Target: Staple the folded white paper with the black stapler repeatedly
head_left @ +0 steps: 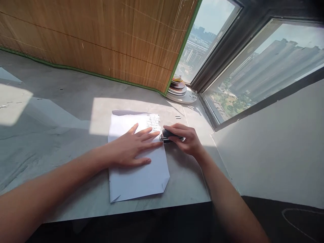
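Observation:
White paper (pixel 141 180) lies on the grey marbled surface, its lower corners folded and its top edge slightly raised. Many small staple-like marks (pixel 153 122) cover its upper right part. My left hand (pixel 134 146) rests flat on the paper with its fingers spread. At the paper's right edge, my right hand (pixel 186 138) is closed around a small black stapler (pixel 167 133), whose front end meets the edge. The fingers partly hide the stapler.
Stacked plates (pixel 178 91) stand in the corner by the window. A bamboo blind (pixel 101 37) with green edging hangs behind. A small staple strip (pixel 178 117) lies beyond my right hand. A white wall (pixel 273 145) rises at right.

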The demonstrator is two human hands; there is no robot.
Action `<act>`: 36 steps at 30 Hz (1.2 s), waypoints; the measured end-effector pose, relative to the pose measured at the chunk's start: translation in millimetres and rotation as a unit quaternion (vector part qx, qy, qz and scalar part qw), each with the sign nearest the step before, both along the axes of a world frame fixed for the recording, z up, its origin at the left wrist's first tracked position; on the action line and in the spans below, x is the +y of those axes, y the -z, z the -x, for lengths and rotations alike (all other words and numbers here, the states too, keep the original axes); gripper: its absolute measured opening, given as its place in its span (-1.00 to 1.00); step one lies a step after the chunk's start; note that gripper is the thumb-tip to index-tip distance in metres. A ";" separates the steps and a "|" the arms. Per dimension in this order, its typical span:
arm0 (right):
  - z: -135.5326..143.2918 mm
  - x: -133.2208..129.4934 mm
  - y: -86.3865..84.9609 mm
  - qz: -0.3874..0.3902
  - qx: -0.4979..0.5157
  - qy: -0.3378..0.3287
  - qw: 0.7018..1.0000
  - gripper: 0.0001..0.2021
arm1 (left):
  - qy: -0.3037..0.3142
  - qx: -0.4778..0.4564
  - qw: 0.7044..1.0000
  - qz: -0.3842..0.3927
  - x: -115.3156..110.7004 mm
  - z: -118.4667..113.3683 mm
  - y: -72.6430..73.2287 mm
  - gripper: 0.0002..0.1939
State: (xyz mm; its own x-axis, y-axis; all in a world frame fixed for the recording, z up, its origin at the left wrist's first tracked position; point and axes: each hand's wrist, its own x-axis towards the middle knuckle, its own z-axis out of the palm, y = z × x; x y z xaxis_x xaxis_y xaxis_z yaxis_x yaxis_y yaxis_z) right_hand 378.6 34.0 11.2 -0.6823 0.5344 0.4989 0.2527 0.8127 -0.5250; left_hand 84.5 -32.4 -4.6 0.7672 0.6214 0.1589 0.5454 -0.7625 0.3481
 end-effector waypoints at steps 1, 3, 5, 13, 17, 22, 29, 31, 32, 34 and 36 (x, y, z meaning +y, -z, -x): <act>1.5 -0.8 0.8 -0.008 -0.004 0.004 1.000 -0.56 | 0.000 0.009 1.000 -0.006 -0.3 -0.1 -0.7 -0.27; 4.0 -2.3 1.5 -0.018 -0.018 0.012 1.000 -0.57 | 0.000 0.018 1.000 -0.014 -0.6 -0.1 -1.1 -0.27; 5.6 -3.5 1.4 -0.022 -0.029 0.016 0.999 -0.57 | -0.001 0.022 1.000 -0.017 -0.4 -0.2 -0.7 -0.26; 7.2 -6.1 -0.1 -0.026 -0.048 0.031 0.998 -0.59 | -0.007 0.034 0.999 -0.020 0.5 -1.0 0.7 -0.27; 8.1 -6.9 0.8 -0.029 -0.058 0.037 0.997 -0.58 | -0.007 0.024 0.999 -0.023 0.2 -1.0 1.5 -0.27; 9.3 -8.1 0.5 -0.028 -0.066 0.042 0.997 -0.57 | -0.006 0.016 1.000 -0.025 0.4 -0.6 3.4 -0.27; 10.0 -9.0 1.1 -0.041 -0.088 0.046 0.994 -0.55 | -0.006 0.016 0.999 -0.028 0.4 -1.0 2.3 -0.27; 10.8 -10.8 -0.2 -0.056 -0.116 0.060 0.990 -0.57 | -0.004 0.020 0.999 -0.026 0.4 -1.3 1.2 -0.26; 11.6 -12.2 -1.3 -0.066 -0.134 0.069 0.986 -0.58 | -0.002 0.021 0.999 -0.027 0.4 -1.4 0.9 -0.26; 14.1 -15.8 -4.0 -0.084 -0.171 0.085 0.978 -0.59 | 0.000 0.019 0.999 -0.027 0.7 -1.2 0.6 -0.26; 17.6 -19.8 -6.5 -0.103 -0.208 0.096 0.968 -0.58 | 0.002 0.014 1.000 -0.028 1.0 -0.7 0.9 -0.26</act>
State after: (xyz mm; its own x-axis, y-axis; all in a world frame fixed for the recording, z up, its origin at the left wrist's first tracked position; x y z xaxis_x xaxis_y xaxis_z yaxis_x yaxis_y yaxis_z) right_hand 361.0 14.2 17.6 -0.7448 0.5900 0.3117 0.5644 0.8062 -0.1775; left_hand 85.3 -31.4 -5.5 0.7746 0.6087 0.1718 0.5507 -0.7827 0.2901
